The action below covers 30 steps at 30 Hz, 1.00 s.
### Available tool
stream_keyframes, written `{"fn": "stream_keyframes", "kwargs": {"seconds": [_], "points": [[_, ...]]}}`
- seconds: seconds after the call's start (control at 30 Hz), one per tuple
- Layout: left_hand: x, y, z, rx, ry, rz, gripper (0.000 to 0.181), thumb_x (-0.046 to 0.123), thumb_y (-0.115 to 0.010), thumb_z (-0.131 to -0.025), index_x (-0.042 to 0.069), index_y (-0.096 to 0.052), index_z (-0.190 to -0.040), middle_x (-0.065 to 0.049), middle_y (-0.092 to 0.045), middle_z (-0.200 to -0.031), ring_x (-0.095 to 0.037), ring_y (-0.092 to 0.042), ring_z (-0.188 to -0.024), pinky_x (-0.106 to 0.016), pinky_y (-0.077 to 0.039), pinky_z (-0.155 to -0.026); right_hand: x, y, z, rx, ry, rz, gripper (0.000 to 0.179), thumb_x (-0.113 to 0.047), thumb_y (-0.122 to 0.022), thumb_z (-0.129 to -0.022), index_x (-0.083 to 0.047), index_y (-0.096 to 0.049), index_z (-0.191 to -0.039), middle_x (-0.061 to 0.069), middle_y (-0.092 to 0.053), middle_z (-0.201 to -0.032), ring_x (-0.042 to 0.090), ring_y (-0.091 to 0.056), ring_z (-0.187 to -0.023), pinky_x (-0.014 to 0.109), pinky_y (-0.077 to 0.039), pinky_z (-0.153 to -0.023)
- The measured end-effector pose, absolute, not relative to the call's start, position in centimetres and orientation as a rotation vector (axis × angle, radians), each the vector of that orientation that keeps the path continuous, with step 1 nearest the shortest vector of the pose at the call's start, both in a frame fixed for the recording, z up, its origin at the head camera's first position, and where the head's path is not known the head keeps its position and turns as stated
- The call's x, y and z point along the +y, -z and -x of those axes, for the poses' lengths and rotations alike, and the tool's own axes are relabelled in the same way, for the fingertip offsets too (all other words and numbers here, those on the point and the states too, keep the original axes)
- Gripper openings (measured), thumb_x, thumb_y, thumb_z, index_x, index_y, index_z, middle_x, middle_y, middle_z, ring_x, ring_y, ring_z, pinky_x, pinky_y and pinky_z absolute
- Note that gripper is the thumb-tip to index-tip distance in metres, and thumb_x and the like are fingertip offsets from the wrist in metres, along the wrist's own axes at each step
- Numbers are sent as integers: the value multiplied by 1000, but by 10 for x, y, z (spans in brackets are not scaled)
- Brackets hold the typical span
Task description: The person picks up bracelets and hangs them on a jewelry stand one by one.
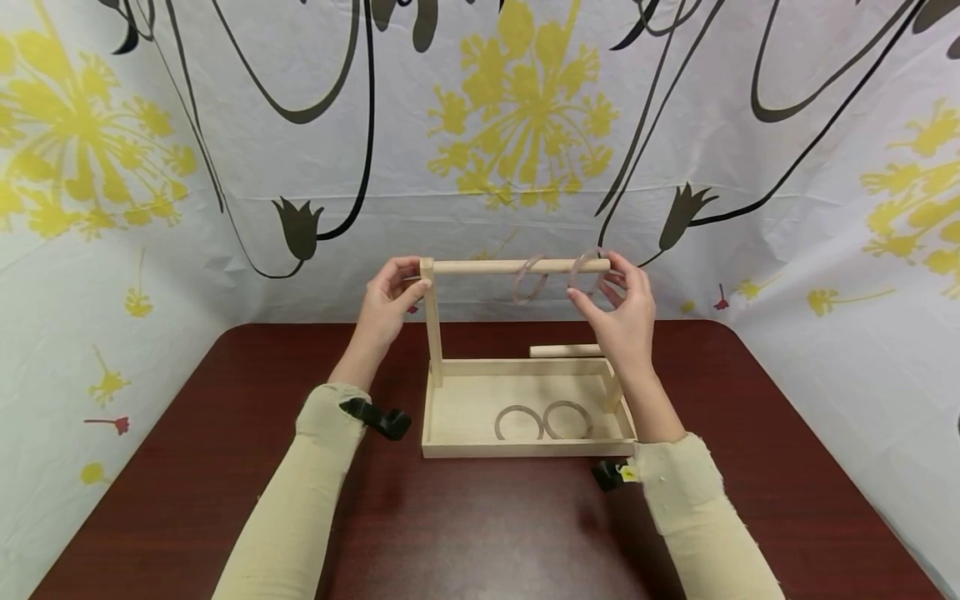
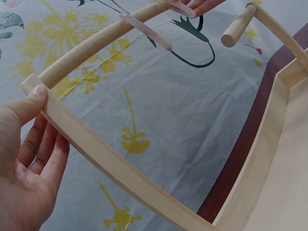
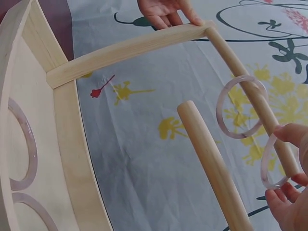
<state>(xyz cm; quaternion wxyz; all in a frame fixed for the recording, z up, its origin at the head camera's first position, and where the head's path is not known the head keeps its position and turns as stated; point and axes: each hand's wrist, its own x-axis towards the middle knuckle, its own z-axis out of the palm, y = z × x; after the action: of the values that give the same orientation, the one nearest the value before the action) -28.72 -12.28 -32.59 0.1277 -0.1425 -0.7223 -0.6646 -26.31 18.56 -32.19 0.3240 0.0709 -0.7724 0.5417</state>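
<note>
A wooden display stand has a shallow tray, a left post and a long upper rod running rightward from the post's top. My left hand grips the top of that post, thumb in front and fingers behind. At the rod's free end, my right hand pinches a pale translucent bangle that encircles the rod. Farther left along the rod hangs another bangle. Two more bangles lie in the tray, leaning near its front wall.
Behind the right hand, a shorter lower rod extends leftward from a right-hand post. The stand rests on a dark red-brown table. A patterned white cloth hangs behind the table.
</note>
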Motion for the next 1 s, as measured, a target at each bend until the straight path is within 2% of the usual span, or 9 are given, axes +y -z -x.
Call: {"fn": "stream_keyframes", "kwargs": {"seconds": [0.23, 0.37, 0.5, 0.67, 0.8, 1.0], "points": [[-123, 327, 287, -2100, 1931, 421, 36, 8, -62, -98, 2, -54, -133, -8, -62, -123, -1, -61, -95, -19, -45, -65, 184, 323, 264, -2052, -1449, -167, 70, -11, -82, -82, -3, -48, -144, 17, -49, -135, 25, -54, -126, 26, -48, -106], [-123, 328, 288, -2096, 1931, 422, 36, 8, -62, -98, 2, -54, -133, -9, -62, -124, -1, -61, -95, -19, -45, -65, 183, 325, 265, -2050, -1489, -167, 75, -13, -82, -82, -3, -45, -146, 15, -49, -139, 25, -53, -127, 30, -48, -107], [-123, 328, 289, -2095, 1934, 420, 36, 8, -63, -98, 2, -54, -133, -9, -62, -124, -1, -61, -95, -19, -45, -65, 181, 325, 264, -2042, -1551, -168, 85, -14, -83, -82, -3, -34, -152, 16, -47, -145, 26, -51, -130, 36, -46, -110], [-122, 327, 289, -2090, 1941, 415, 36, 8, -63, -98, 1, -54, -132, -6, -62, -122, -1, -61, -95, -19, -45, -66, 179, 325, 263, -2025, -1619, -168, 96, -11, -83, -81, -6, -24, -156, 17, -46, -146, 28, -50, -131, 39, -45, -111], [-122, 327, 288, -2082, 1952, 414, 36, 7, -62, -98, 1, -54, -133, -4, -62, -120, -1, -61, -97, -19, -45, -66, 178, 327, 263, -2027, -1634, -177, 99, -11, -82, -82, -9, -19, -158, 17, -43, -148, 29, -50, -133, 39, -45, -111], [-122, 327, 287, -2089, 1945, 412, 37, 8, -62, -98, 1, -54, -133, -8, -61, -124, -1, -60, -99, -19, -45, -66, 176, 328, 262, -2028, -1650, -200, 98, -13, -82, -83, -11, -19, -158, 18, -41, -146, 29, -49, -132, 39, -45, -111]]}}
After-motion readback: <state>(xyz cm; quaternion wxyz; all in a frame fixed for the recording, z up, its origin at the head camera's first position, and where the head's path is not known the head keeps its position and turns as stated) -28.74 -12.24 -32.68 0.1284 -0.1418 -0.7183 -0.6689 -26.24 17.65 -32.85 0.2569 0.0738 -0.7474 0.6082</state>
